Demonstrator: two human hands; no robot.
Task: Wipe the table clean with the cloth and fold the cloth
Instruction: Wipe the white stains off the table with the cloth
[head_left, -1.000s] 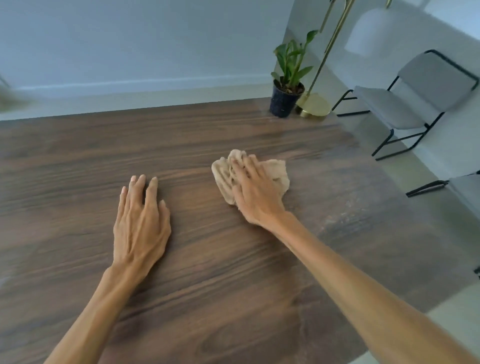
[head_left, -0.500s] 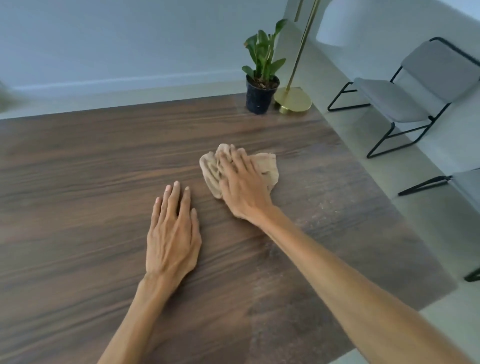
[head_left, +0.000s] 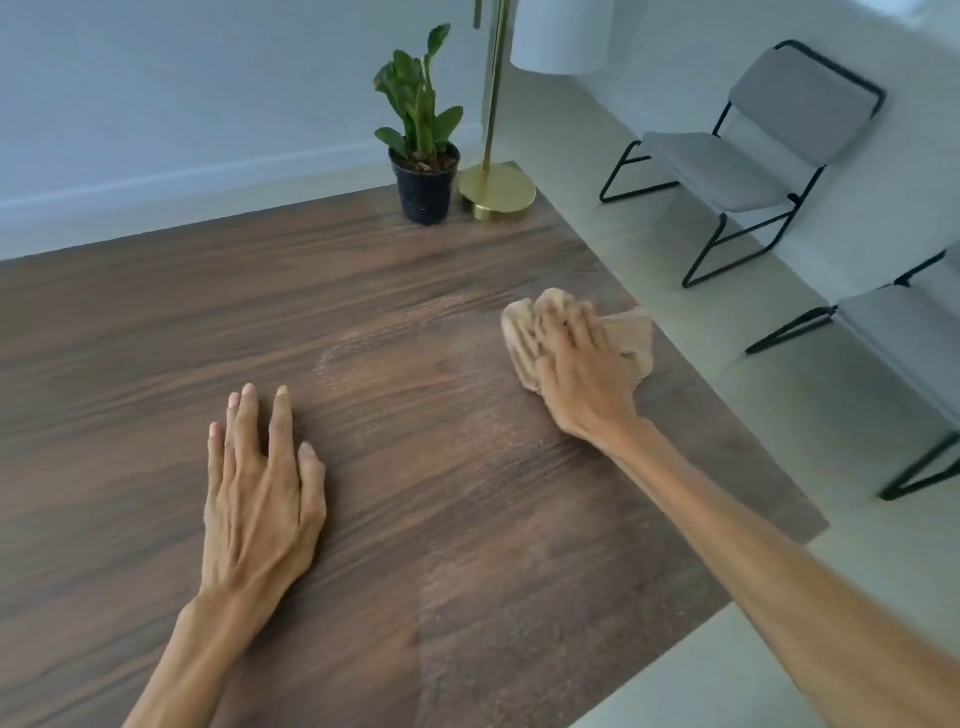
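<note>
Right arm extended forward and to the right across the table (head_left: 156, 332), forearm bare, wrist nearly straight. Right hand (head_left: 582, 374) palm down on the cloth (head_left: 524, 332), fingers spread and slightly blurred, bearing on the bunched fabric; whether fingers curl into the fabric or merely press cannot be told. Cloth beige, crumpled, lying on the tabletop beneath and ahead of the right hand, its far corner just beside the right table edge.

Left arm reaching forward from the near edge, wrist straight. Left hand (head_left: 260, 493) released, flat on the bare wood, palm down, fingers straight and lightly fanned, holding nothing. Well apart from the cloth.

Pale dusty smears on the wood between the two hands and nearer the body from the right hand.

Right table edge close to the right of the right hand; floor beyond it. Far right corner ahead of the right hand, occupied by a potted plant (head_left: 423, 156) and the brass lamp base (head_left: 497, 192), touching or just beside each other. Broad bare wood ahead and left of the left hand. Two grey chairs (head_left: 748, 156) on the floor, well to the right.
</note>
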